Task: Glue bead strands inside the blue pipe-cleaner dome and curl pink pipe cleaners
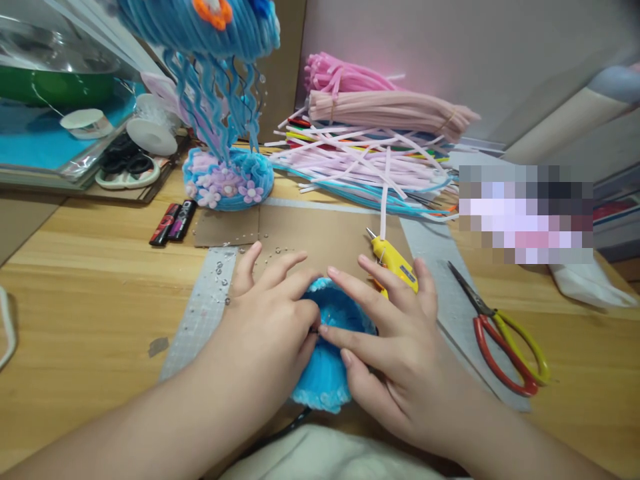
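Note:
A blue bowl-shaped fuzzy pipe-cleaner piece [323, 377] lies in front of me, its hollow side up. Over its left part, my left hand [280, 313] pinches thumb and index finger together; a tiny dark bit shows between them, too small to name. My right hand [395, 333] reaches over the piece from the right with fingers stretched and spread. Its index fingertip meets the left hand's pinch, and its thumb points at the blue inside. Beyond the right fingers lies a yellow hot glue gun [395, 263] with a pale pink pipe cleaner by its nozzle.
A cutting mat [195, 333] carries brown cardboard [305, 230] and beaded strands [220, 273]. Red-and-yellow-handled scissors [505, 340] lie right. A blue jellyfish-shaped pipe-cleaner piece [225, 107] stands at back left, near two batteries [173, 221]. Pipe-cleaner bundles [380, 110] fill the back.

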Demonstrator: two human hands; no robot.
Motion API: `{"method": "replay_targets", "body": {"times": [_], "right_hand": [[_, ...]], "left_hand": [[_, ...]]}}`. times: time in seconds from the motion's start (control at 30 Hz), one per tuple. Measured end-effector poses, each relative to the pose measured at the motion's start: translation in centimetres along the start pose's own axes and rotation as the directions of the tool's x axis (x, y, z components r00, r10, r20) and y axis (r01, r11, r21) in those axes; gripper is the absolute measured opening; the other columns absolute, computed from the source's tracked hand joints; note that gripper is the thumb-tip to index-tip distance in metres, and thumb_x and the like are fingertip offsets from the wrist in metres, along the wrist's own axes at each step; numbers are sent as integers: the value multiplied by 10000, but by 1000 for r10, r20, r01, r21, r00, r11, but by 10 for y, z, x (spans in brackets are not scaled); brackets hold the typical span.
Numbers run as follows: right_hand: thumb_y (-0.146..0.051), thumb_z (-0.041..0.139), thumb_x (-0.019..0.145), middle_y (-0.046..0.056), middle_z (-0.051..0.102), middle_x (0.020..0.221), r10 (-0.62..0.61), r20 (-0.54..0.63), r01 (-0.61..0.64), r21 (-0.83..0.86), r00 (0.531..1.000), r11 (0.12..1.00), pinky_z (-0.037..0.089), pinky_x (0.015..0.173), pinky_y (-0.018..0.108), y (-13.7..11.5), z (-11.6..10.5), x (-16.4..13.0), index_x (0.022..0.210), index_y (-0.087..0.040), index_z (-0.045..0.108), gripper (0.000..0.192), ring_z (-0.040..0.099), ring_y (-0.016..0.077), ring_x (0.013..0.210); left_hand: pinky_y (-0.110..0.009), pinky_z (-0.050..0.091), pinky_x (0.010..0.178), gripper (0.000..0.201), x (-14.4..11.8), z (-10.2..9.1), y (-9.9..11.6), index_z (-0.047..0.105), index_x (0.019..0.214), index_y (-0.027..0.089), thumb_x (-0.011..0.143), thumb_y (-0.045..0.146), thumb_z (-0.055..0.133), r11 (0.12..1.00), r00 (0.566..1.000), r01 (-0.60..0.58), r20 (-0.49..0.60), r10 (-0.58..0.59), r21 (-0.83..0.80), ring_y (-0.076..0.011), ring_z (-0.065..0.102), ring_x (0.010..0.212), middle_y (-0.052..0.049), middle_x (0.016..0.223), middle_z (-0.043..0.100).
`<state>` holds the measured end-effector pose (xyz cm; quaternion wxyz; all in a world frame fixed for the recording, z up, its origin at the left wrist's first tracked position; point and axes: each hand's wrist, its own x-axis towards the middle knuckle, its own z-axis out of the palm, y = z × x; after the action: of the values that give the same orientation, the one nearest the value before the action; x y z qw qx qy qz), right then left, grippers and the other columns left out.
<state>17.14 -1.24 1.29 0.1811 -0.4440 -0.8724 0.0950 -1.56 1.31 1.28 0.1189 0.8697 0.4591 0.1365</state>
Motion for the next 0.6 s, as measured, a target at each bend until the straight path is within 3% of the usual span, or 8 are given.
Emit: {"method": "replay_targets", "body": {"times": [0.13,0.3,0.6], "right_hand": [[-302,552,855,33,477,1439,35,-4,-35,-27,999,999,-5,1057,693,0,2,-1,990,-319,732,226,312,356,1360],[-297,540,863,18,479,1438,-12,-1,11,-24,1000,1000,7,1046,711,-2,0,-4,1067,-345,708,269,314,353,1359],[-283,505,874,25,478,1438,75,64,-74,-17,995,997,53,1022,744,-2,2,-2,1045,-355,723,286,323,361,1356]], "left_hand": [[-591,58,1122,140,-1,-1,0,687,678,225,772,220,583,1000,1000,15,1,-15,13,-310,435,1288,-55,1155,666],[-571,53,1121,148,-2,2,-1,684,666,236,770,226,579,999,1000,14,-2,-14,30,-292,434,1287,-39,1142,668],[-553,38,1123,142,0,2,-1,683,672,241,769,253,580,999,999,22,27,-23,36,-285,421,1297,-32,1163,657]]}}
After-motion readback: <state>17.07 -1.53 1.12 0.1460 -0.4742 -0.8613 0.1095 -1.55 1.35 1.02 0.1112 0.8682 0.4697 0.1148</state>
